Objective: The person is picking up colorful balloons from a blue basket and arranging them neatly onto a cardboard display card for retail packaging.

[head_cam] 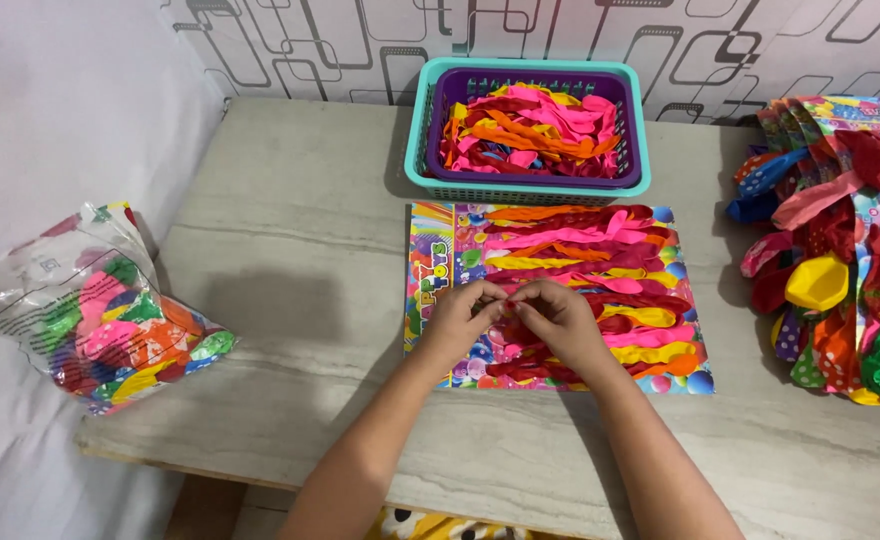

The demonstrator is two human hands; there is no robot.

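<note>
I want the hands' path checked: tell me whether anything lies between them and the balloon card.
Nothing visible does. The left hand and right hand already rest on the balloon card, fingers pinching at its long balloons.

Bright, even light; soft shadows; edges perhaps slightly blurred.

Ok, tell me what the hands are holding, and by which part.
Both hands, left hand and right hand, pinch something small over the balloon card; what it is cannot be told.

Matt rubber balloons (pixel 600 290) lie on a glossy printed card (pixel 440 270); plastic mesh basket (pixel 525 185), crinkled clear bag (pixel 90 300), seemingly stone-look table (pixel 300 230).
</note>
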